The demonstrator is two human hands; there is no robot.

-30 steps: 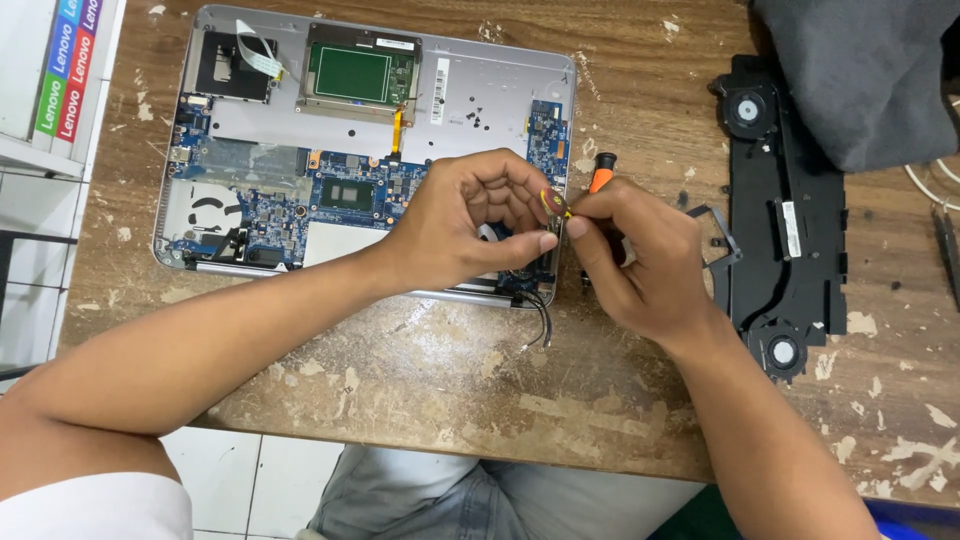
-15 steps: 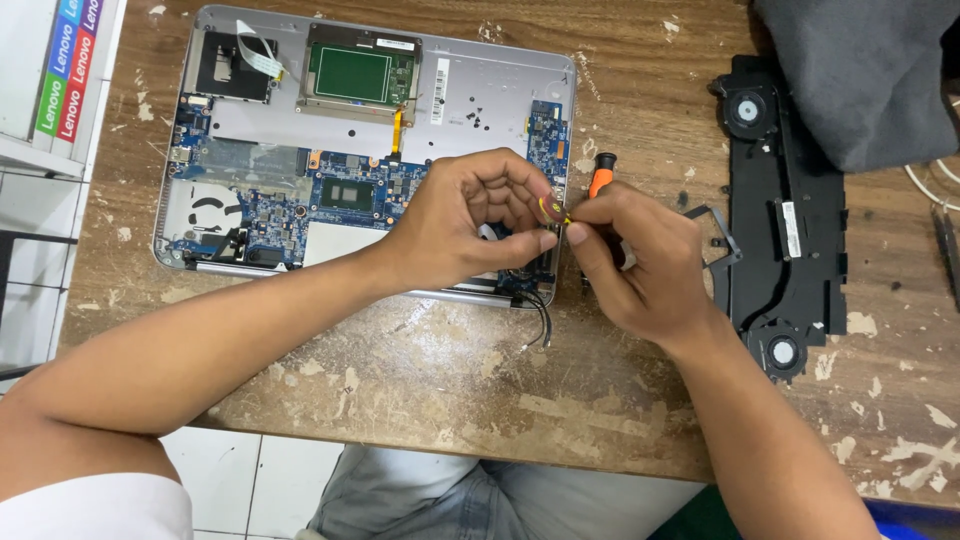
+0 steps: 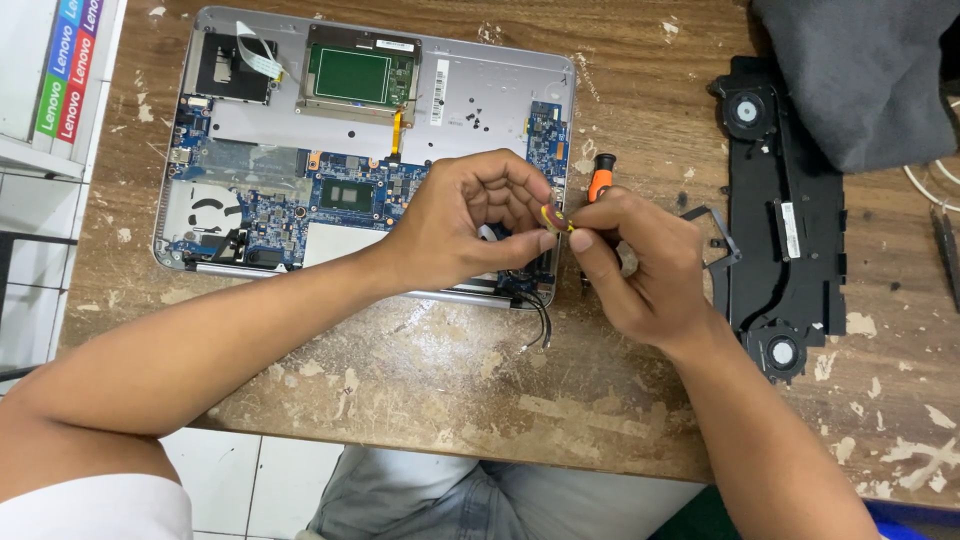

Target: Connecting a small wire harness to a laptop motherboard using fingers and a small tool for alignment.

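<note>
An opened silver laptop (image 3: 250,130) lies bottom-up on the wooden table, its blue circuit board (image 3: 340,200) exposed. My left hand (image 3: 460,230) hovers over the laptop's right front corner. Its thumb and forefinger pinch a small round yellow-wrapped coin cell (image 3: 553,216). My right hand (image 3: 645,275) meets it from the right and pinches the same cell. An orange-and-black screwdriver (image 3: 600,178) is tucked in that hand, handle sticking up past the fingers. Thin black wires (image 3: 541,322) hang from the laptop's edge below the hands.
A black twin-fan cooling assembly (image 3: 785,235) lies to the right, partly under a dark grey cloth (image 3: 860,70). A white box with coloured labels (image 3: 50,70) stands at the far left. The table's front edge (image 3: 450,445) runs just above my lap.
</note>
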